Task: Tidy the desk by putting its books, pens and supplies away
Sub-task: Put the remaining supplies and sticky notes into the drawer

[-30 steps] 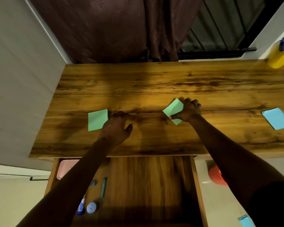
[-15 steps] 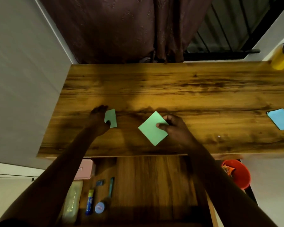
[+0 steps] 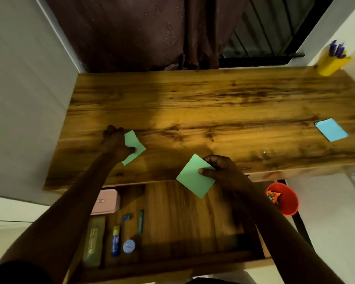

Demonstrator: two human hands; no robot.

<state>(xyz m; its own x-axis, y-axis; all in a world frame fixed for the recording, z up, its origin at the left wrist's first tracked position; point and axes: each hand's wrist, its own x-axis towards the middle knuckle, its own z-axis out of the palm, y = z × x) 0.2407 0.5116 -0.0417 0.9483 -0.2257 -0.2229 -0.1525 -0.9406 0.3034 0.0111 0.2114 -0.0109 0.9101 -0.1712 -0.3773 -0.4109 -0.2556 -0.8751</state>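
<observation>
My right hand (image 3: 221, 171) pinches a green paper square (image 3: 193, 177) over the front edge of the wooden desk (image 3: 213, 103), above the open drawer (image 3: 189, 218). My left hand (image 3: 115, 142) pinches a second green paper square (image 3: 134, 147) just above the desk near its left end. A blue paper square (image 3: 331, 129) lies flat on the desk at the far right.
The drawer holds a pink case (image 3: 107, 201), a long pencil box (image 3: 93, 241), a glue stick (image 3: 115, 240), a round blue item (image 3: 129, 246), a small eraser (image 3: 126, 217) and a teal pen (image 3: 141, 221). A yellow pen cup (image 3: 331, 62) stands back right. A red bin (image 3: 285, 198) sits below.
My right hand has carried its green square from mid-desk back to the front edge over the drawer. My left hand has picked up the other green square from the desk.
</observation>
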